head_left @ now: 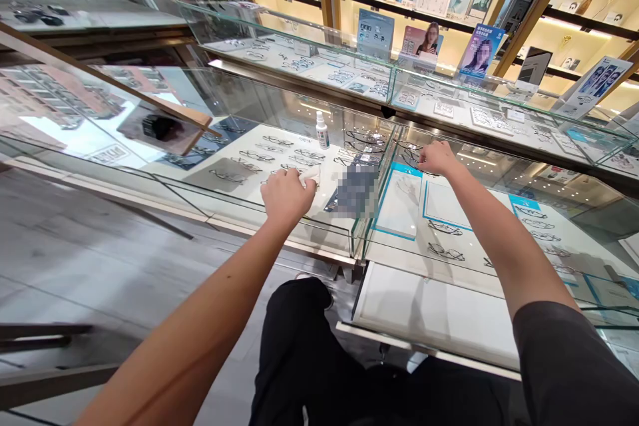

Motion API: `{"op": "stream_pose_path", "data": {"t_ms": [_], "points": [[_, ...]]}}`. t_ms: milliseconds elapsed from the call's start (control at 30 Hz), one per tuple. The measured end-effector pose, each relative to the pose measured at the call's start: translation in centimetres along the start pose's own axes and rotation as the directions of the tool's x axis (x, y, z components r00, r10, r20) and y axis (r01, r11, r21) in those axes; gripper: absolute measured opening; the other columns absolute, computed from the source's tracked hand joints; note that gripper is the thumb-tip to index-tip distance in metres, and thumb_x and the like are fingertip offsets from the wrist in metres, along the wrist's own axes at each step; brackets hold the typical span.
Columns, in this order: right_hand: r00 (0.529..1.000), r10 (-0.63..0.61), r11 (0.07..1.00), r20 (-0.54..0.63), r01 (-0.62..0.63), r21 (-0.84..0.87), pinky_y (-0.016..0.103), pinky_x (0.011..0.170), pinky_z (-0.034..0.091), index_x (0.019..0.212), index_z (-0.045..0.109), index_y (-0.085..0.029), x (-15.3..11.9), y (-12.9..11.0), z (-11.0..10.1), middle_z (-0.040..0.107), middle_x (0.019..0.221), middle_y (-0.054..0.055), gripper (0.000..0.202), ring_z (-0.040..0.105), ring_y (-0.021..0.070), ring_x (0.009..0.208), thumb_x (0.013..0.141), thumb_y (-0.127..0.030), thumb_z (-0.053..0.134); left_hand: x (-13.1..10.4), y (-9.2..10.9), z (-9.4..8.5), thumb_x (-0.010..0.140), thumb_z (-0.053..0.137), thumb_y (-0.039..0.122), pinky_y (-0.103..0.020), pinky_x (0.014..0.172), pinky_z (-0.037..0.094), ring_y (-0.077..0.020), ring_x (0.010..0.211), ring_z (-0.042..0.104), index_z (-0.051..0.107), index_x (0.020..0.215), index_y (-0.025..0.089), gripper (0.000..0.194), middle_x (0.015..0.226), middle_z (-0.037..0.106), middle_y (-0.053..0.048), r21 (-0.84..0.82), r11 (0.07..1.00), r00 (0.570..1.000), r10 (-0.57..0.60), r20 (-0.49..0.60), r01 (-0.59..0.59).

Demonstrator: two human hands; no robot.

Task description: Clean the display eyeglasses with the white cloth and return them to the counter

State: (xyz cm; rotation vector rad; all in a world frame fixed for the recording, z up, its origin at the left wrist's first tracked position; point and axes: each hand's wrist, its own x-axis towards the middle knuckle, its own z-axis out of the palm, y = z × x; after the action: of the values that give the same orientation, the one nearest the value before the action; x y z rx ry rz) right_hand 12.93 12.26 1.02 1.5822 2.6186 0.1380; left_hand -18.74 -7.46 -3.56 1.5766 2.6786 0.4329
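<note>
Eyeglasses [410, 154] with thin dark frames are at the fingertips of the wearer's right hand [435, 158], near the back edge of a glass display counter [339, 229], as I watch remotely through the head camera. That counter crosses the middle of my view, its two sections meeting between the hands. Behind it are lit wall shelves [417, 11] with portrait pictures, and, lower and nearer, a second glass case [424, 113] with more spectacles inside. A white drawer [434, 319] juts out below the right section. I see the right hand's fingers bunched downward at the frames, but cannot tell whether they pinch them. Over the left section, the left hand [288, 196] is loosely curled, a pale sliver [310, 176] showing beside its thumb; I cannot tell if it is gripped. Between the hands lies a dark cloth-like item [357, 190], partly pixelated. Behind that, to its left, stands a white spray bottle [322, 131], upright, just beside several rows of spectacle frames [305, 157].
</note>
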Motion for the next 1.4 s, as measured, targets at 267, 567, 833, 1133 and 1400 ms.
{"op": "stream_pose_path", "data": {"t_ms": [267, 567, 833, 1133, 1400], "points": [[0.994, 0.107, 0.989, 0.005, -0.107, 0.103, 0.043, 0.106, 0.040, 0.083, 0.078, -0.018, -5.6, -0.3, -0.3, 0.082, 0.101, 0.009, 0.015, 0.067, 0.0289, 0.110, 0.086, -0.018, 0.063, 0.2, 0.1, -0.2, 0.095, 0.035, 0.035, -0.052, 0.099, 0.048, -0.0425, 0.123, 0.061, 0.067, 0.129, 0.005, 0.055, 0.128, 0.067, -0.028, 0.007, 1.000, 1.000, 0.001, -0.002, -0.001], [0.963, -0.270, 0.641, -0.006, 0.184, 0.745, 0.034, 0.089, 0.055, 0.080, 0.076, -0.023, -19.7, -4.4, -5.0, 0.081, 0.095, 0.002, 0.009, 0.075, 0.0214, 0.093, 0.084, -0.026, 0.068, 0.3, 0.1, -0.3, 0.093, 0.034, 0.036, -0.051, 0.096, 0.048, -0.0433, 0.122, 0.061, 0.068, 0.129, 0.005, 0.058, 0.127, 0.067, -0.029, -0.004, 1.000, 1.000, 0.010, -0.017, -0.010], [0.940, -0.321, 0.691, 0.114, 0.151, 0.707, 0.034, 0.078, 0.056, 0.076, 0.070, -0.025, -29.9, -10.2, 1.6, 0.079, 0.089, 0.002, 0.014, 0.073, 0.0215, 0.087, 0.085, -0.015, 0.067, 0.6, -0.5, 0.2, 0.093, 0.034, 0.039, -0.054, 0.098, 0.047, -0.0451, 0.122, 0.059, 0.066, 0.131, 0.005, 0.060, 0.129, 0.066, -0.030, -0.027, 1.000, 1.000, 0.014, -0.028, -0.014], [0.979, -0.166, 0.957, -0.115, 0.188, 0.221, 0.043, 0.099, 0.053, 0.089, 0.074, -0.018, -22.5, -3.5, 13.8, 0.077, 0.101, 0.014, 0.022, 0.068, 0.0279, 0.106, 0.096, -0.014, 0.054, 0.4, -0.5, -0.8, 0.095, 0.035, 0.036, -0.054, 0.099, 0.047, -0.0435, 0.125, 0.058, 0.064, 0.132, 0.000, 0.059, 0.130, 0.066, -0.031, -0.010, 1.000, 1.000, 0.017, 0.020, -0.016], [0.991, 0.028, 0.987, -0.131, -0.007, 0.159, 0.050, 0.118, 0.040, 0.105, 0.079, -0.011, -15.6, 4.8, 17.2, 0.077, 0.117, 0.021, 0.039, 0.057, 0.0338, 0.135, 0.101, -0.012, 0.040, -0.1, -0.2, -1.6, 0.096, 0.032, 0.037, -0.053, 0.100, 0.049, -0.0426, 0.126, 0.059, 0.063, 0.135, 0.002, 0.061, 0.132, 0.065, -0.029, 0.061, 0.998, 0.998, -0.018, 0.062, 0.014]]}}
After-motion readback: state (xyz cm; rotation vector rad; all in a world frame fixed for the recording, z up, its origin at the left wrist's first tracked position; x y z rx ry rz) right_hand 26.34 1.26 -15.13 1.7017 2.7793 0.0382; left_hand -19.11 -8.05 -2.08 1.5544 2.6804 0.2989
